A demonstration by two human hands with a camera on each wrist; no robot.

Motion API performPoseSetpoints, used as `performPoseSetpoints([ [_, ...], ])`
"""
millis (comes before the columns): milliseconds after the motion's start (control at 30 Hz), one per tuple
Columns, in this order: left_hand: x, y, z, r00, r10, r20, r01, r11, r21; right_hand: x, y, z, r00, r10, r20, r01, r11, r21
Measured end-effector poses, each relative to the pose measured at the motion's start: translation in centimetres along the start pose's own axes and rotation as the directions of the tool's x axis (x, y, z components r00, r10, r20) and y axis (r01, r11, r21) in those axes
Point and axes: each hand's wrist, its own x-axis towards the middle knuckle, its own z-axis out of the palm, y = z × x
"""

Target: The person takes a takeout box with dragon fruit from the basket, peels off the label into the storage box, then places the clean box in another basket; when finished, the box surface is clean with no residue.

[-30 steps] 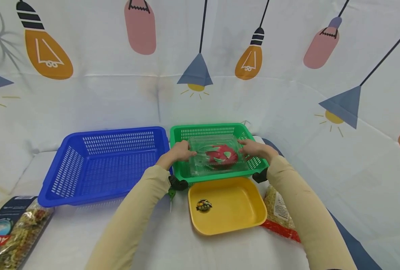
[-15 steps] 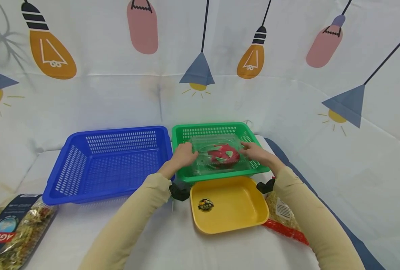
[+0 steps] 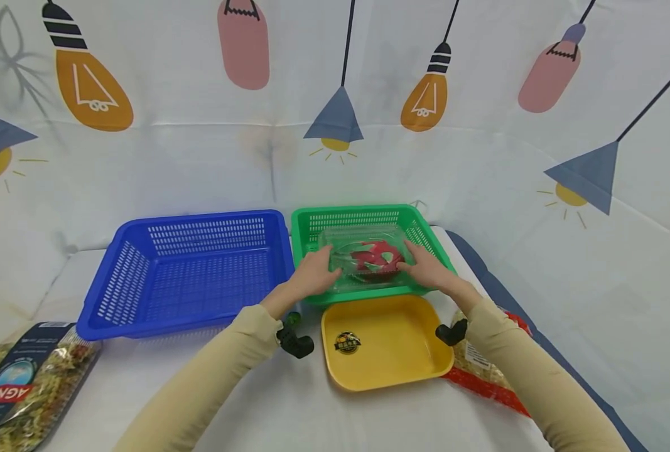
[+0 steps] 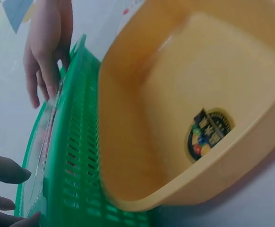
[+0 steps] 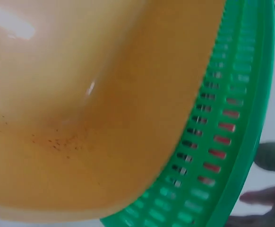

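A clear plastic clamshell box (image 3: pixel 346 257) with a red dragon fruit (image 3: pixel 377 257) inside lies in the green basket (image 3: pixel 363 210). My left hand (image 3: pixel 312 273) is at the box's left side, fingers and thumb spread apart. On the opposite side, my right hand (image 3: pixel 427 267) has its fingers along the box edge and its thumb in front. In the left wrist view, the right hand's fingers (image 4: pixel 43 71) hang loosely over the basket rim, and the left fingers (image 4: pixel 5 169) are spread apart. Whether the fingertips press the box is hard to see.
The blue basket (image 3: pixel 199 276) stands to the left. A yellow tray (image 3: pixel 388 345) with a round sticker sits in front of the green basket. An Agnesi pasta bag (image 3: pixel 21 383) lies at far left; another bag with a red edge (image 3: pixel 481 364) lies partly under the right forearm.
Both hands have shifted slightly toward me, and their fingers have loosened and spread at the box's sides. The box stays in the green basket. The whole view has drifted slightly.
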Motion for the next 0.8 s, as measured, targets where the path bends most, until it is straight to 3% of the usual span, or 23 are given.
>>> performPoseSetpoints([
  [233, -2.2, -0.5, 1.0, 0.996, 0.081, -0.045, -0.085, 0.994, -0.071, -2.0, -2.0, 1.4, 0.981, -0.112, -0.160, 0.097, 0.990, -0.102],
  [433, -6.3, -1.1, 1.3, 0.986, 0.128, -0.107, -0.150, 0.959, -0.242, -3.9, -4.0, 2.7, 0.952, -0.198, -0.233, 0.177, 0.978, -0.107],
  [533, -8.6, -1.7, 1.2, 0.980, 0.147, -0.136, -0.181, 0.943, -0.280, -4.8, -4.9, 3.4, 0.935, -0.239, -0.261, 0.218, 0.970, -0.107],
  [733, -12.6, -3.7, 0.4, 0.967, 0.167, -0.193, -0.211, 0.949, -0.236, -6.7, -6.1, 5.3, 0.922, -0.273, -0.274, 0.259, 0.962, -0.089],
  [800, -13.6, -4.5, 0.2, 0.953, 0.190, -0.237, -0.235, 0.955, -0.181, -7.5, -6.3, 5.8, 0.926, -0.267, -0.267, 0.254, 0.964, -0.085],
])
